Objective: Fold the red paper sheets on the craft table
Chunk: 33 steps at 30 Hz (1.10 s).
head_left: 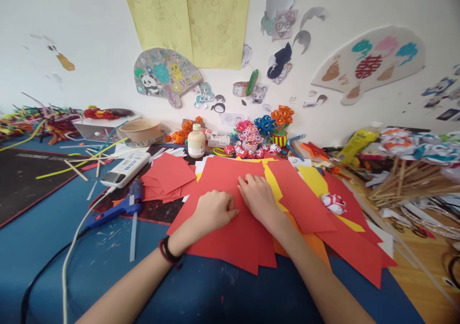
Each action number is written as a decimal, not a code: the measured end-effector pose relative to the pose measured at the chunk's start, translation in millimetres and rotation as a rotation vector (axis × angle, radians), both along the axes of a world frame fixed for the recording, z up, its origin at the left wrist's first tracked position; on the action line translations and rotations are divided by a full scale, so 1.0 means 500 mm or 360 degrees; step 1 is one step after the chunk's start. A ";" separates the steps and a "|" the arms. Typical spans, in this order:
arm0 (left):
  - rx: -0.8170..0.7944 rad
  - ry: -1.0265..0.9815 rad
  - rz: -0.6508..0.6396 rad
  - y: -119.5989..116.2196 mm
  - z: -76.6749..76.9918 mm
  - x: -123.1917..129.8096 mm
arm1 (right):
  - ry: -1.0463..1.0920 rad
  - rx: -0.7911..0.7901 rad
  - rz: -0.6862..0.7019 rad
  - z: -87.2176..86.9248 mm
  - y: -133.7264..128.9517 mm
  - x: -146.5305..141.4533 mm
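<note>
Red paper sheets [230, 240] lie in a loose stack in front of me, with corners fanned out unevenly. My left hand [215, 211] rests on the top sheet, its fingers curled into a fist; nothing shows sticking out of it. Just to its right, my right hand [259, 197] lies palm down on the same sheet with the fingers stretched forward and slightly apart. Yellow paper [273, 185] and orange paper [316, 247] peek out beneath. Smaller red squares [168, 173] are piled left of the stack.
A blue glue gun [124, 206] and a white power strip [126, 169] with cables lie at left. Behind the paper stand a cream bottle [196, 142] and pipe-cleaner flowers [266, 125]. A red-and-white bundle [333, 203] sits on sheets at right, near wooden sticks [398, 182].
</note>
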<state>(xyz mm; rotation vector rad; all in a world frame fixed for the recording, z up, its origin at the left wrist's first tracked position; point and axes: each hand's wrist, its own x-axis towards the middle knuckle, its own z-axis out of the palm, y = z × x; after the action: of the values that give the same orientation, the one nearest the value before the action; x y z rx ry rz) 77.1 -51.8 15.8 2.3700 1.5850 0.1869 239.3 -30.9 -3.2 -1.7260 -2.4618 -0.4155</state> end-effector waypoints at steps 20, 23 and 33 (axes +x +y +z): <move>-0.0086 0.0041 0.0059 0.012 0.012 -0.049 | -0.0012 0.0027 -0.0010 -0.010 0.000 -0.001; -0.0116 0.0021 0.0073 0.012 0.014 -0.063 | -0.0018 0.0033 -0.0011 -0.011 0.000 -0.002; -0.0259 0.0003 0.0103 0.024 0.013 -0.129 | -0.0065 0.0047 -0.0011 -0.012 0.001 -0.003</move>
<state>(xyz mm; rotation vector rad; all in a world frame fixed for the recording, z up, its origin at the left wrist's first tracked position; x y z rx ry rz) 12.5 -39.8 22.3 2.1987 1.6140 0.0665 237.9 -30.5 -9.1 -1.7320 -2.4652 -0.4902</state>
